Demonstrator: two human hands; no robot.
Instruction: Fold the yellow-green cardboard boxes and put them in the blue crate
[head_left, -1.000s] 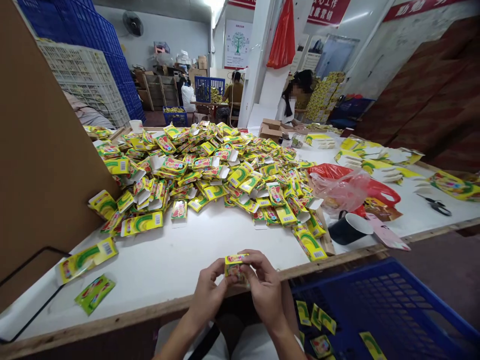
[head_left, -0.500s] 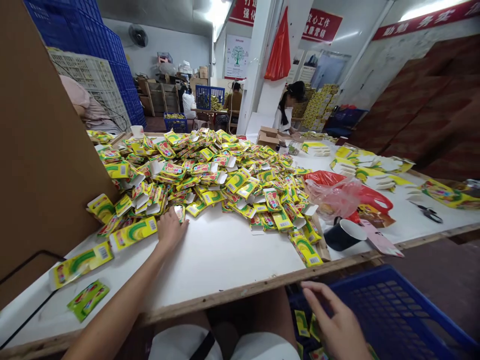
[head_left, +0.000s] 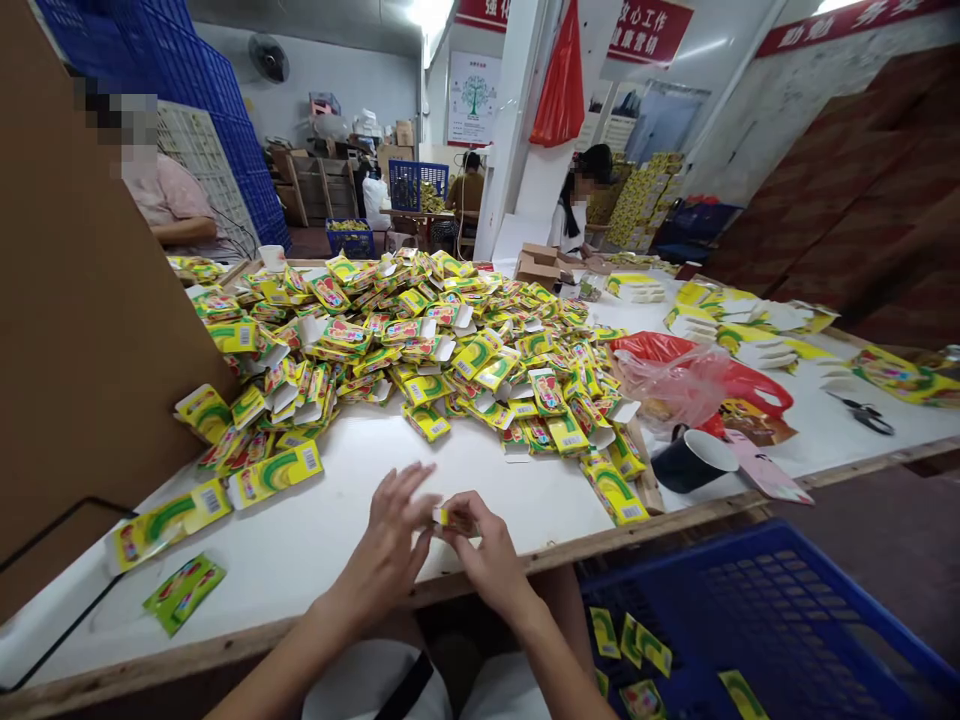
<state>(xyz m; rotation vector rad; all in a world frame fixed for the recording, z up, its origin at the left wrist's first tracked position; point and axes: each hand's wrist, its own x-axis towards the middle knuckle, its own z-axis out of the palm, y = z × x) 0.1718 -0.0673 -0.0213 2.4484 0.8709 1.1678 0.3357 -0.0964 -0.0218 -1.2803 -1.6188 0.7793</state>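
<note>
Near the table's front edge, my right hand (head_left: 487,550) pinches a small yellow packet box (head_left: 448,518) with a white end flap. My left hand (head_left: 394,530) is just left of that box, slightly blurred, its fingers spread and apart. Beyond both hands a large heap of yellow-green packet boxes (head_left: 420,330) covers the white table (head_left: 360,470). Two long yellow packs (head_left: 277,472) lie end to end at the left, with a green sachet (head_left: 184,592) below them.
A blue crate (head_left: 720,600) with a few packets stands low at the right. On the table's right are a dark mug (head_left: 686,465), a red plastic bag (head_left: 757,390) and scissors (head_left: 862,410). A cardboard sheet (head_left: 97,300) rises at left. People sit farther back.
My left hand has moved from the heap to the front middle. My right hand has come up from over the crate and now holds a packet box. The view has shifted slightly.
</note>
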